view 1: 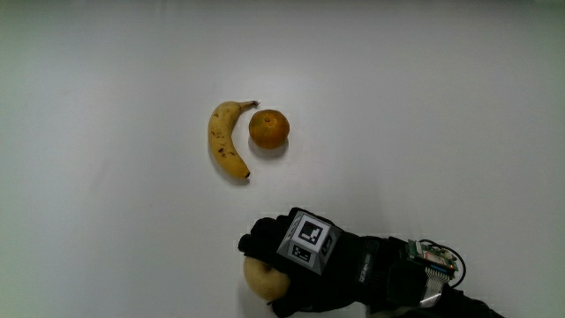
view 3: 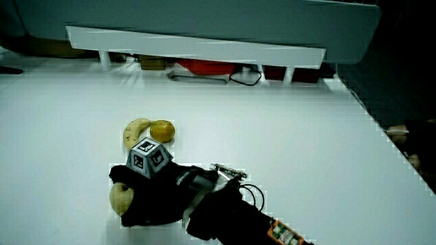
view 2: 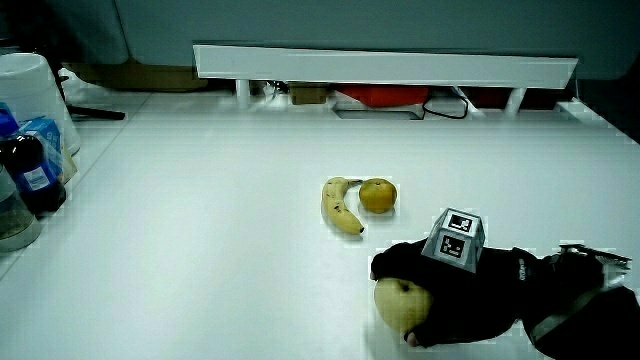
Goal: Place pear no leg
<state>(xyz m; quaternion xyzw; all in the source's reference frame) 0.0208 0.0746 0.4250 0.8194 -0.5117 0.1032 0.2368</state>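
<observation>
A pale yellow pear [view 1: 262, 277] rests on the white table [view 1: 106, 194], nearer to the person than the banana and the orange. The hand [view 1: 296, 258] in the black glove lies over it, with its fingers curled around the fruit. In both side views the pear [view 2: 400, 304] [view 3: 120, 197] peeks out from under the hand [view 2: 440, 290] [view 3: 146, 194]. A patterned cube [view 1: 310, 238] sits on the back of the hand. The forearm [view 1: 415, 283] runs off toward the person's edge of the table.
A spotted banana [view 1: 225, 140] and an orange [view 1: 268, 129] lie side by side, farther from the person than the pear. Bottles and a white container [view 2: 30, 130] stand at the table's edge in a side view. A low partition [view 2: 385, 66] closes off the table.
</observation>
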